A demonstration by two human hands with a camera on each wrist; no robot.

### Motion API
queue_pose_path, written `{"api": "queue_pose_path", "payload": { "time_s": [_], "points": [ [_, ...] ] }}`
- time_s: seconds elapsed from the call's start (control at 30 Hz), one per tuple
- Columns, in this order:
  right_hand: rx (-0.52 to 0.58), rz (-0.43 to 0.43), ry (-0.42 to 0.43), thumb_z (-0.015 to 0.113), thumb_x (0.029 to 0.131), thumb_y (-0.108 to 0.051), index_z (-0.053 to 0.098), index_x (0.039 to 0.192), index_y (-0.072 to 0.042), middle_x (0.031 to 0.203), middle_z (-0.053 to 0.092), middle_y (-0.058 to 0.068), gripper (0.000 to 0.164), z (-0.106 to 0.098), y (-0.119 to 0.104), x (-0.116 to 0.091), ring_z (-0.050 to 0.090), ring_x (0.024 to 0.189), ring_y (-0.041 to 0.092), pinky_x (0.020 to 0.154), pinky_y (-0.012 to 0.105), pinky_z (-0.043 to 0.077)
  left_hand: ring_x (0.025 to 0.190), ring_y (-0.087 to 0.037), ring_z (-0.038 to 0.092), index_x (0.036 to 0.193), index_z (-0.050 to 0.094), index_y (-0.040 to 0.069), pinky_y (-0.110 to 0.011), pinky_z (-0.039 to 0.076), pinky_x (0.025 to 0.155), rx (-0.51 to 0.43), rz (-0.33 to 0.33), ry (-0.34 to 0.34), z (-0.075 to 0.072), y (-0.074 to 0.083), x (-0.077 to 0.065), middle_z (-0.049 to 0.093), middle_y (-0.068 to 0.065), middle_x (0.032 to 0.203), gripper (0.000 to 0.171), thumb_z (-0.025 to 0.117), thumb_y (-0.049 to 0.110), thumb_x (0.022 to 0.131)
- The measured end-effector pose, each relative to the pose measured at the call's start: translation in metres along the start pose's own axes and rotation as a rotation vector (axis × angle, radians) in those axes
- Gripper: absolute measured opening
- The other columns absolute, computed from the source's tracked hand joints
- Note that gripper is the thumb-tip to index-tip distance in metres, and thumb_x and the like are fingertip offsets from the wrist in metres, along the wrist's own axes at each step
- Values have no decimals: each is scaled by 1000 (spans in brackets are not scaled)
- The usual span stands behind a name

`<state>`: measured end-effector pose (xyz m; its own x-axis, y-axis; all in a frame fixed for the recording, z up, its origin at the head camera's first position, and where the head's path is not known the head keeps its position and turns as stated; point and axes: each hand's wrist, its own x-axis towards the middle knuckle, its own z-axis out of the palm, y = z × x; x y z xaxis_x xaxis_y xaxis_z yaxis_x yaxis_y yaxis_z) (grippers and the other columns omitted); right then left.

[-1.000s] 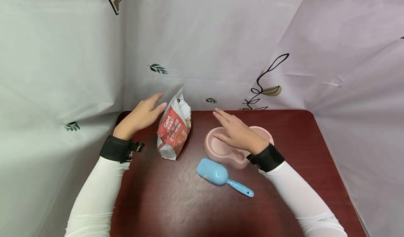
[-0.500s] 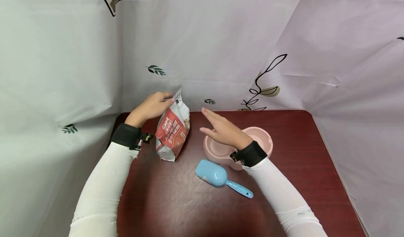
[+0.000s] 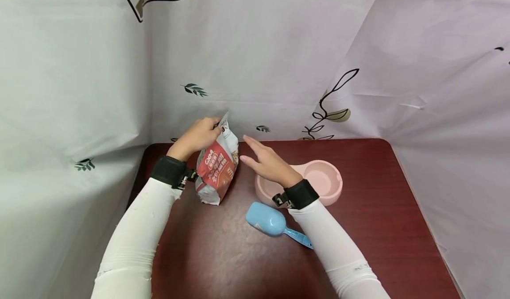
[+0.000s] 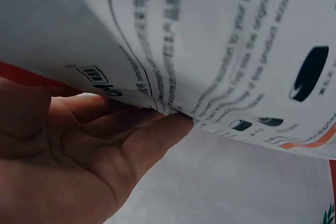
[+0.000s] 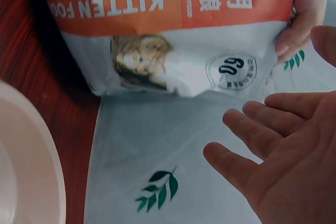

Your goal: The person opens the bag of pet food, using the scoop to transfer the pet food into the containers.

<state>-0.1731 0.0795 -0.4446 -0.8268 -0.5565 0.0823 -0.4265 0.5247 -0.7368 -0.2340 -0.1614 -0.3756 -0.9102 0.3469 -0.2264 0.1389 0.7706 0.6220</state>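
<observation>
Bag [image 3: 217, 168] on table directly below L hand's grip, leaning a bit, top end up in the fingers. Front: red/orange panel on white/grey. Logo reads approx "CXM", 1st letter unsure. Chinese chars beneath, incl. 猫粮; "KITTEN FOO…" on orange, last letter cut off in R wrist view. Cat photo [image 5: 139, 59] + round seal [image 5: 231, 72] w/ two digits on white strip. Back, per L wrist view: fine Eng. text, bits legible: "to your pet", "mix the original food", "of this product according". Rest too blurred.

Grip: L hand [image 3: 197, 136] pinching bag's upper edge, thumb on one face, fingers on the other. R hand [image 3: 268, 162] released, holding nothing; fingers straight, a little spread, thumb out; tips near bag's R edge, looks apart from it.

Bowl [image 3: 323, 180], pink, two wells, R of L grip, partly under R hand & wrist in head view. Scoop [image 3: 266, 219], blue, nearer the person than either hand, just beside bowl; handle end hidden by R sleeve [image 3: 338, 250]. Black straps [image 3: 169, 170] both wrists. Table [image 3: 382, 228] dk red. Behind bag: white cloth [image 3: 255, 55], leaf prints.
</observation>
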Motion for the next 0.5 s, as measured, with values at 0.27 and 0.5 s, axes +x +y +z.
{"api": "queue_pose_path", "payload": {
  "time_s": [0.27,0.5],
  "points": [
    [34,17,-19,55,107,-37,26,164,-6,169,30,14,71,10,-4,7,29,156,27,125,46,30,140,-35,51,157,39,1,-53,42,114,-6,1,18,4,4,-5,48,-21,156,51,40,20,110],
    [60,-8,0,54,108,-34,27,163,-3,168,31,16,69,12,-4,9,31,156,27,125,47,31,103,-33,66,155,43,1,-46,52,91,26,26,51,11,12,-9,56,-20,148,49,38,16,110]
  ]
}}
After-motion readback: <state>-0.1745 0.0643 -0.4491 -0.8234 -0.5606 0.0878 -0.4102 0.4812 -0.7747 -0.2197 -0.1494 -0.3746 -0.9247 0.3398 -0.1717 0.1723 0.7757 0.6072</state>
